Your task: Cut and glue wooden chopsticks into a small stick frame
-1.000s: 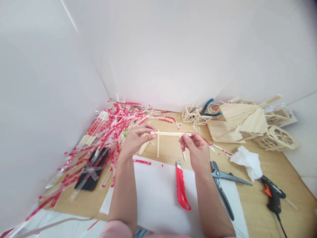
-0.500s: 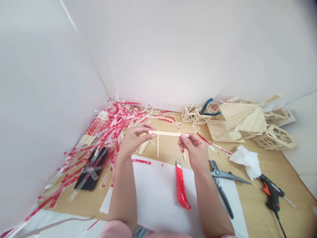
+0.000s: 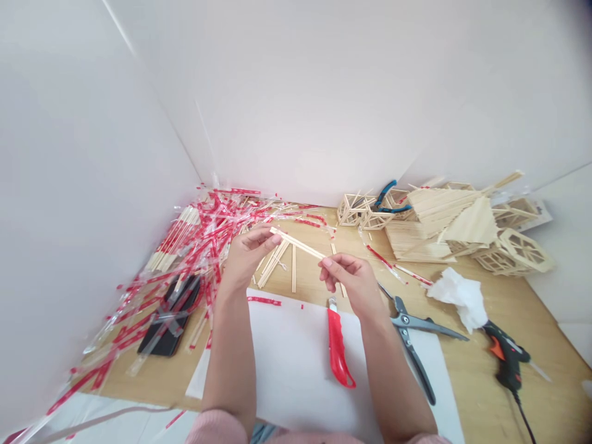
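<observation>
A pair of pale wooden chopsticks [image 3: 298, 243] spans the gap between my two hands, above the table. My left hand [image 3: 250, 250] pinches the upper left end between thumb and fingers. At the lower right end, my right hand [image 3: 346, 274] grips it with thumb and fingertips. The pair slopes down to the right. Below lie more loose chopsticks [image 3: 293, 269], some by my left hand and one partly hidden behind my right hand. A red-handled utility knife [image 3: 340, 351] rests on a white sheet [image 3: 291, 357] between my forearms.
Red-and-clear wrappers [image 3: 217, 228] are heaped at the left, partly over a black phone [image 3: 171, 320]. To the right are grey cutting pliers [image 3: 411, 327], a crumpled tissue [image 3: 460, 296] and a black glue gun [image 3: 509, 357]. Stick frames [image 3: 513, 253] and blue-handled pliers [image 3: 387, 200] sit behind.
The chopsticks have gone from nearly level to sloping down to the right. My left end rose slightly, while my right hand moved left and a little lower.
</observation>
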`<state>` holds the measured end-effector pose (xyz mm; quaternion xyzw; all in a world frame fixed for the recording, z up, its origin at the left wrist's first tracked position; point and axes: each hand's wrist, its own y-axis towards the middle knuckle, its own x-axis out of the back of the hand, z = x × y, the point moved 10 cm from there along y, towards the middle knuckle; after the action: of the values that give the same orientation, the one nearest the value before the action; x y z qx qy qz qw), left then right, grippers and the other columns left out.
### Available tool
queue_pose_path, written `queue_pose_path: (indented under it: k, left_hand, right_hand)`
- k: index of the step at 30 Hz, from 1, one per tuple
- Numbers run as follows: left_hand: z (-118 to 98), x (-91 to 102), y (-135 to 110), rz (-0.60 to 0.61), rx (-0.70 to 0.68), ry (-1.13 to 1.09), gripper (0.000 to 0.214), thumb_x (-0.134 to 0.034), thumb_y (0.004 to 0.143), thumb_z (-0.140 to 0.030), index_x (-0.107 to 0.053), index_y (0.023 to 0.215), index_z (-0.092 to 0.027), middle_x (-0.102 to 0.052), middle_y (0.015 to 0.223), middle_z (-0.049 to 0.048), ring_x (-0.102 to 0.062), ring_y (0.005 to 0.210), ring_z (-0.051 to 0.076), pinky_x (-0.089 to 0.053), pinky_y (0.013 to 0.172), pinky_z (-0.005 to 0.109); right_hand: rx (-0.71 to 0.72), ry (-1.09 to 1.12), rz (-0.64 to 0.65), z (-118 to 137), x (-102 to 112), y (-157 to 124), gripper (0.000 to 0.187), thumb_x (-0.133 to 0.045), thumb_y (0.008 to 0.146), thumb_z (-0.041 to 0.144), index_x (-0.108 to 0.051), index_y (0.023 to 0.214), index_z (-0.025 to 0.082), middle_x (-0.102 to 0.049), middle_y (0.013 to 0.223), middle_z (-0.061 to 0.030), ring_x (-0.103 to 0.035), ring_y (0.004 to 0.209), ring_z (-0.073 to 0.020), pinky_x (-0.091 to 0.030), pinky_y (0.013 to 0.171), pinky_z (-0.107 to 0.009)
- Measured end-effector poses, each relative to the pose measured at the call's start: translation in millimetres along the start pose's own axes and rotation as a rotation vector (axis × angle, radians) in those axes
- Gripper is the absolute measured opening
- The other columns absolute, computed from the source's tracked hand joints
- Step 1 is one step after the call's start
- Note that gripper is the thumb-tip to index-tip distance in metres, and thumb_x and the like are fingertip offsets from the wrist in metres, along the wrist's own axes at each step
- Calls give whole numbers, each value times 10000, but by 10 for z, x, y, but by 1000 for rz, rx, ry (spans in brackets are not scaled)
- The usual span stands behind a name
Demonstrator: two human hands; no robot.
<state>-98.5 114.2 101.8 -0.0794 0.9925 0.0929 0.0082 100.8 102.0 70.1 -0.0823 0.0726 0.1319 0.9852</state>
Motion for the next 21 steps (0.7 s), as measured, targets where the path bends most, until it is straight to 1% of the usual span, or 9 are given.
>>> queue_pose_path:
  k: [2, 5, 10, 15, 18, 21]
  left_hand:
    - [32, 20, 4, -15, 23, 15, 202, -676, 697, -365, -692, 730, -166, -642, 855, 50, -562, 846, 162, -453, 764, 283]
    - [74, 42, 4, -23, 45, 6, 200, -677, 700, -356, -694, 744, -162, -637, 850, 46, -564, 812, 149, -457, 738, 266]
    - [118, 58, 15, -9, 46, 1, 185, -673, 704, -351, -693, 735, -170, -632, 860, 35, -564, 805, 138, -448, 744, 261]
    - [257, 120, 35, -32, 87, 60, 221, -691, 677, -355, -694, 794, -167, -656, 843, 38, -580, 796, 148, -448, 745, 271]
    - [322, 247, 64, -71, 56, 164, 234, -667, 694, -362, -694, 813, -163, -667, 858, 51, -594, 808, 166, -450, 753, 288]
    - [382, 547, 67, -209, 29, 338, 201, -615, 729, -327, -692, 827, -169, -669, 878, 61, -604, 806, 180, -454, 761, 315]
  right_hand:
    - [-10, -7, 22, -17, -25, 5, 254, -638, 747, 393, -653, 740, 140, -627, 611, -22, -489, 451, -77, -387, 439, -216]
    - [-23, -18, 45, -44, -53, 12, 264, -633, 749, 401, -667, 756, 139, -625, 606, -21, -489, 446, -75, -385, 438, -215]
    - [-30, -28, 59, -76, -75, 26, 278, -625, 754, 410, -687, 805, 144, -623, 606, -19, -484, 440, -73, -380, 437, -216]
    - [-17, -81, 22, -86, -1, 32, 304, -597, 778, 413, -689, 872, 138, -626, 620, -25, -479, 444, -73, -360, 429, -212]
    - [-21, -160, 3, -143, 54, 61, 333, -591, 776, 432, -688, 888, 134, -635, 637, -37, -482, 454, -80, -360, 428, -212]
    - [-58, -224, 39, -280, 0, 182, 363, -597, 759, 455, -689, 880, 125, -639, 627, -44, -483, 452, -83, -355, 424, -208]
